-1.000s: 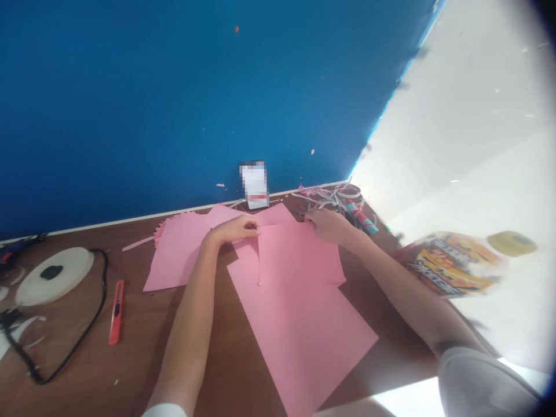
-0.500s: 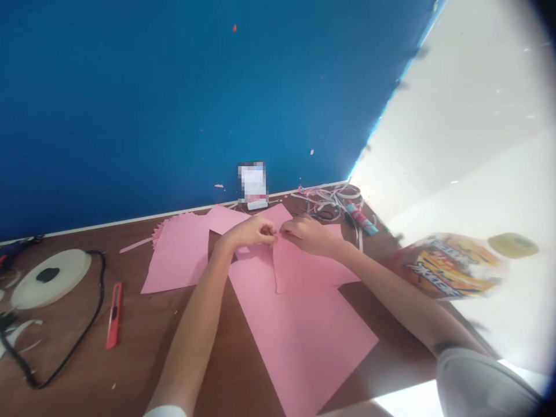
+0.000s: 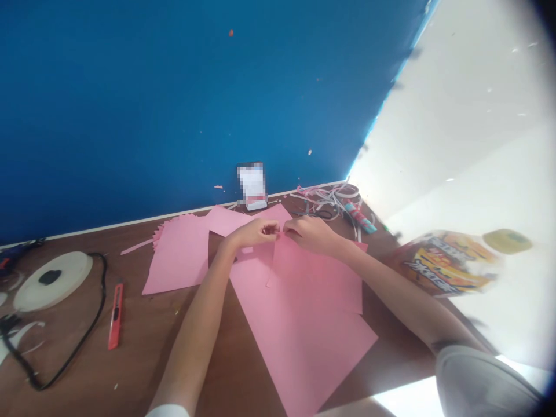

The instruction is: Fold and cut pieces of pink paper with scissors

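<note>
Both hands meet over pink paper on the brown table. My left hand pinches the top edge of a pink sheet, fingers closed. My right hand pinches the same edge just to the right; the sheet hangs from it, lifted and slanting down to the right. A large pink sheet lies flat underneath, reaching toward the near edge. Another stack of pink paper with a zigzag-cut edge lies to the left.
A red utility knife, a black cable and a white round disc lie at left. Paper strips, scissors and a glue stick clutter the far right corner. A colourful packet sits right. Blue wall behind.
My right hand moved left from the far right of the sheet to meet my left hand. Together they have pulled the smaller pink sheet apart from the paper below and swung it rightward.
</note>
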The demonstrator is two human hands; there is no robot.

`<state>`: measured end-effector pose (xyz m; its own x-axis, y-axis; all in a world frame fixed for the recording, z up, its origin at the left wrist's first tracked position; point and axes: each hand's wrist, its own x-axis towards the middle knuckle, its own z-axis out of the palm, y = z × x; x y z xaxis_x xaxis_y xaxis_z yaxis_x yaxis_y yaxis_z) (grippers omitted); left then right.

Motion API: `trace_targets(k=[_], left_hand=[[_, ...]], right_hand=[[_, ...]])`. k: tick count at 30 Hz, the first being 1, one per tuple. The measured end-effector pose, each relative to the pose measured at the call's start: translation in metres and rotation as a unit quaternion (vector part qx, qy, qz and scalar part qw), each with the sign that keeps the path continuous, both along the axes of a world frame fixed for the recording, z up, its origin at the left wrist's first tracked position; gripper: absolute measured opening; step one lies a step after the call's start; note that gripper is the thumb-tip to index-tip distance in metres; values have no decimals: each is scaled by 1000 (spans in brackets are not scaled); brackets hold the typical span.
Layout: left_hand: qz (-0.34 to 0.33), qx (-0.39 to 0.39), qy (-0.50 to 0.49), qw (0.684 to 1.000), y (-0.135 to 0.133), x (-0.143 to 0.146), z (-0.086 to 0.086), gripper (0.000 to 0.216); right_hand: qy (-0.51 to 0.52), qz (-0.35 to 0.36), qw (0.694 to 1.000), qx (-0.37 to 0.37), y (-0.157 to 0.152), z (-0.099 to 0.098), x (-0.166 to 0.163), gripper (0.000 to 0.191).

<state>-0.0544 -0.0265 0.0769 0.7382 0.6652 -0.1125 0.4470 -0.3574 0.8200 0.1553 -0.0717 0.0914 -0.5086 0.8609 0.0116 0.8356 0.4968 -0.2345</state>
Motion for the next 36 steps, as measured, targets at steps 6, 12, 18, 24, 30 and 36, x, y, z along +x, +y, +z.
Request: trace_targets(k=[6, 12, 18, 24, 30, 36], left_hand=[[-5, -24, -5, 1000, 0, -1, 1, 21], [19, -24, -36, 999, 8, -12, -2, 25], [28, -26, -57, 998, 10, -9, -6, 34], [57, -2, -65, 996, 7, -3, -5, 30], [51, -18, -59, 997, 8, -6, -2, 30], [18, -40, -44, 998, 4, -5, 1, 23]], right_hand=[[4, 3, 1000, -6, 0, 2, 2, 24], [5, -37, 999, 5, 3, 2, 7, 26], [39, -60, 997, 6, 6, 0, 8, 26], [60, -51, 997, -2, 5, 1, 7, 25], [72, -41, 996, -13, 5, 1, 6, 24], [78, -31, 996, -10, 6, 1, 7, 24]])
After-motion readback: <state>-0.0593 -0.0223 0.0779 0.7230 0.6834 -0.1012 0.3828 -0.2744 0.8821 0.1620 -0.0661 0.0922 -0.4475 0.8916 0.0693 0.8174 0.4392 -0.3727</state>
